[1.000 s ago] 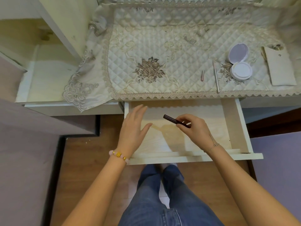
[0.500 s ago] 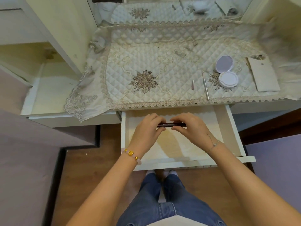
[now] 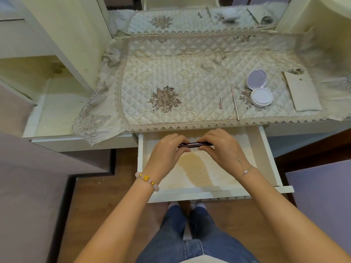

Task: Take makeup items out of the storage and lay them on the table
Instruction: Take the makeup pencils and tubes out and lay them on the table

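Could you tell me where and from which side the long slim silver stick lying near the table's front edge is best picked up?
Probably at the middle of the silver stick, pinched from above across its narrow width. It lies flat on the quilted cloth, roughly front to back, so its long sides are open. The short pink cap lies apart on its left; the open compact sits close on its right.

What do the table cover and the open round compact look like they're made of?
Table cover: probably satin-like fabric, given its soft sheen, quilted diamond stitching and lace trim. Round compact: likely smooth plastic, pale lilac with white rims, showing even colour and a slight gloss.
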